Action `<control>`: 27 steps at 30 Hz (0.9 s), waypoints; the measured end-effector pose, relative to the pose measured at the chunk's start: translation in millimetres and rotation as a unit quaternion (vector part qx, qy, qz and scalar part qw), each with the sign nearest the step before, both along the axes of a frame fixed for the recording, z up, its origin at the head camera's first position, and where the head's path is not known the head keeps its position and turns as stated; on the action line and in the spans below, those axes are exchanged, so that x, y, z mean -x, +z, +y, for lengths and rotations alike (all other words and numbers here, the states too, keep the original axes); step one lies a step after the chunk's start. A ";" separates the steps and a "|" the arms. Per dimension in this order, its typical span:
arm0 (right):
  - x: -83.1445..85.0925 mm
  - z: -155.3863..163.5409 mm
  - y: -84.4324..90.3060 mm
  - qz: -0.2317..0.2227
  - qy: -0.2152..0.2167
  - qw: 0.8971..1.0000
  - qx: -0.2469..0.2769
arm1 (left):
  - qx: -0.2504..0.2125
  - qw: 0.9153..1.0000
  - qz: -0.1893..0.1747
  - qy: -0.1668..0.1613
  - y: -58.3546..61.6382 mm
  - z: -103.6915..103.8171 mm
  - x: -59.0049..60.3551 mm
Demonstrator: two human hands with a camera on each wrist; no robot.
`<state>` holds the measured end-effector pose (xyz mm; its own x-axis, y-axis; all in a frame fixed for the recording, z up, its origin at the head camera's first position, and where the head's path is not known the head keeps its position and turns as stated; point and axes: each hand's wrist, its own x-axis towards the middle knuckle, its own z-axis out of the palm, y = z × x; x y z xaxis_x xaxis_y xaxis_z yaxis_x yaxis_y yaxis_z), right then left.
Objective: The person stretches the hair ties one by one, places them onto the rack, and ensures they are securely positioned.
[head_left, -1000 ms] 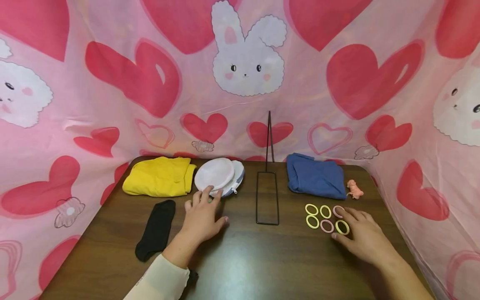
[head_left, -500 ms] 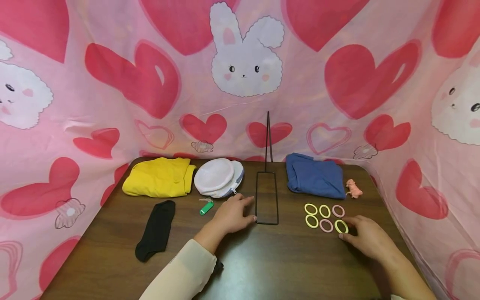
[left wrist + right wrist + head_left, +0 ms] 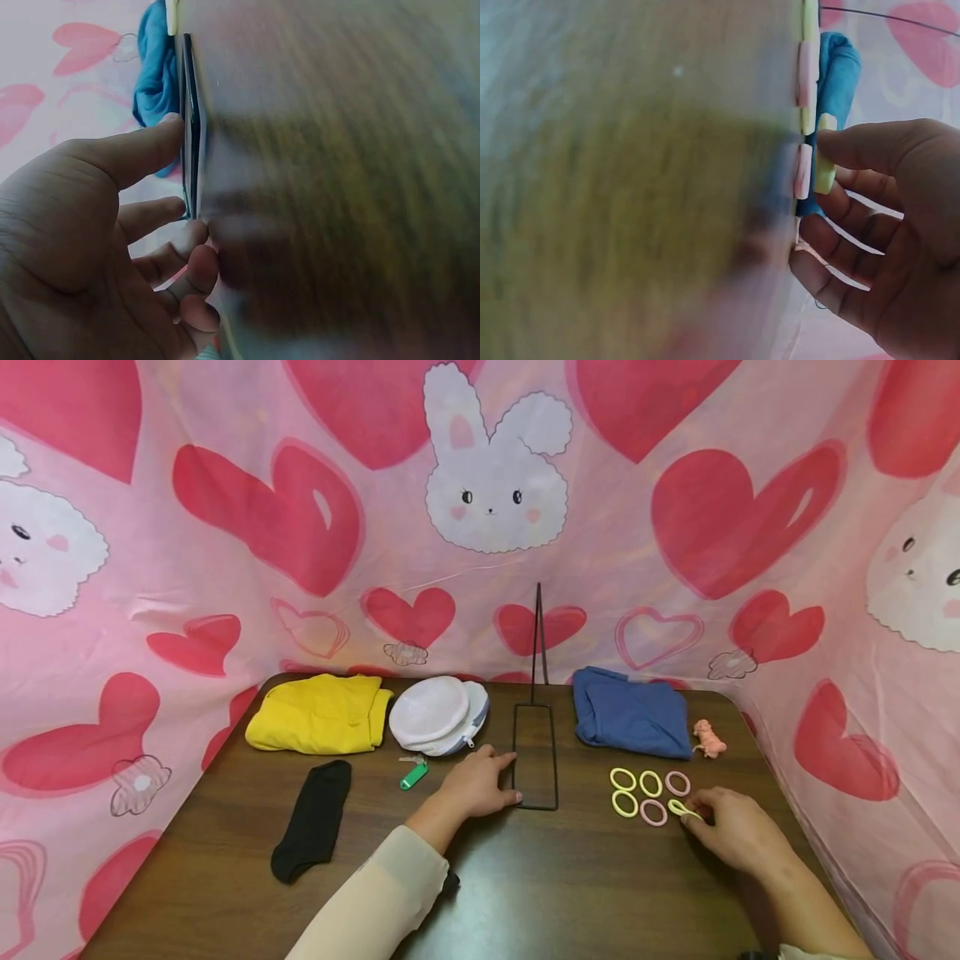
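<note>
My right hand pinches a yellow hair tie between thumb and fingers. It is tilted up off the tabletop; in the right wrist view the pinched hair tie shows edge-on. Yellow and pink hair ties lie flat just left of that hand. My left hand has thumb and index finger spread, their tips touching the left side of a black wire stand's rectangular base. The stand's thin upright rises at its back. In the left wrist view, the left hand reaches to the stand's edge.
Along the back lie a folded yellow cloth, white round zip pouches and a folded blue cloth. A small orange figure is at right. A green key tag and a black sock lie at left.
My left hand has moved right from the white pouches to the wire stand, uncovering the green key tag. My right hand has taken hold of the nearest yellow hair tie and tipped it up.
</note>
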<state>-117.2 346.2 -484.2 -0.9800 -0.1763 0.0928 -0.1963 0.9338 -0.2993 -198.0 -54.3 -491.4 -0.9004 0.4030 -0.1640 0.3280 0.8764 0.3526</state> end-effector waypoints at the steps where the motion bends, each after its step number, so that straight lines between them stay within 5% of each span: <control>1: -0.3 -0.3 0.4 0.013 0.004 1.000 0.003 | 0.000 1.000 -0.001 0.001 -0.1 0.6 0.4; 9: 0.4 -14.3 15.8 0.135 0.040 0.988 0.058 | 0.008 1.000 -0.004 -0.001 -1.2 2.8 1.9; 18: 4.3 -65.1 63.6 0.233 0.078 0.963 0.109 | 0.021 1.000 -0.012 -0.003 -0.3 3.1 2.3; 27: 11.9 -111.6 104.3 0.278 0.146 0.936 0.162 | 0.032 0.999 -0.020 -0.014 1.1 4.2 2.7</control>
<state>-129.1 234.6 -379.9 -0.6795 -0.3031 0.6682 -0.6380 0.6937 -0.3342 -200.7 -50.0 -490.3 -0.8810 0.4151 -0.2269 0.3390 0.8886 0.3091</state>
